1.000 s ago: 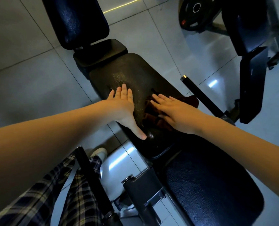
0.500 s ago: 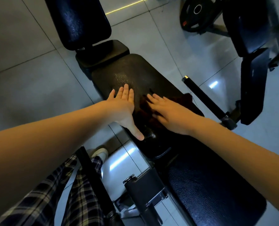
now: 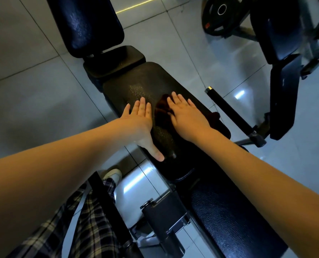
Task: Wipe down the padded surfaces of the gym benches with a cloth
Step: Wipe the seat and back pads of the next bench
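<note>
**Wipe-down under way on the middle pad; other pads outstanding**

The room had a pale tiled floor (image 3: 33, 81), dimly lit, with a weight plate (image 3: 220, 15) at the far right. A long bench ran from near right to far left, made up of several dark pads. Its middle padded surface (image 3: 155, 79) was the one being worked on.

The cloth (image 3: 161, 110), dark red-brown, lay flat on that padded surface toward its right side, with one corner showing at the pad's right edge. The right hand (image 3: 187, 118) rested palm-down on top of it, fingers straight and pointing far. Its grip was not closed round the cloth but pressed it flat. The left hand (image 3: 141, 120) lay just beside the cloth on bare pad, also flat, fingers together and thumb spread toward the near end. Its grip held nothing.

Droplets (image 3: 136, 90) glistened just beyond the left fingertips, and more showed between the two hands. In my judgement this pad was wetted and only partly wiped, with the far portion not yet cleared.

The near pad (image 3: 229, 220), the small pad (image 3: 115, 58) and the far pad (image 3: 84, 25) carried no cloth. Whether they had been wiped could not be told, though the far pad showed a speckled sheen. A second bench (image 3: 281, 94) stood well apart at the right, with neither hand on it. I assessed the task as early to midway, with most of the padding left to do.
</note>
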A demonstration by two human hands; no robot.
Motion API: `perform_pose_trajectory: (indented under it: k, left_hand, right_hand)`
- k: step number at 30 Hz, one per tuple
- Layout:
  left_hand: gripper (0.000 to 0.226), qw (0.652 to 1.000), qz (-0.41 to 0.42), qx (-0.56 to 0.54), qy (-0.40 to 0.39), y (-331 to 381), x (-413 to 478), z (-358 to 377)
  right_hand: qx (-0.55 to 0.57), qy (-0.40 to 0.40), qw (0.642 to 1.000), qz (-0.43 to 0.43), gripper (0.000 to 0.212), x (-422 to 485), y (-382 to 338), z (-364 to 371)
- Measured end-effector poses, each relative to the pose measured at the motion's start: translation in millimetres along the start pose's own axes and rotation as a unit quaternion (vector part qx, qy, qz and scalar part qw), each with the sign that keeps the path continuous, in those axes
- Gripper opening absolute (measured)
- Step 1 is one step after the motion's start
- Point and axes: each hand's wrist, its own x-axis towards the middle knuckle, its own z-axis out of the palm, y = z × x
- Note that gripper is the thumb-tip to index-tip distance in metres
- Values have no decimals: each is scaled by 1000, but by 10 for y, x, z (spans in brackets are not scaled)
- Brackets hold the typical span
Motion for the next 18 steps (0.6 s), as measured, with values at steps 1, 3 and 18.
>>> perform_pose_trajectory:
  k: [1, 3, 18]
  left_hand:
    - [159, 1000, 0, 1, 2, 1, 0, -4]
    - [159, 1000, 2, 0, 6, -4, 7, 1]
    - [159, 997, 42, 35, 63, -92, -14, 122]
  right_hand:
    - [1, 0, 1000, -2, 54, 24, -5, 11]
    - [10, -8, 999, -33, 54, -105, -19, 10]
    - [-25, -9, 999, -47, 53, -158, -210, 29]
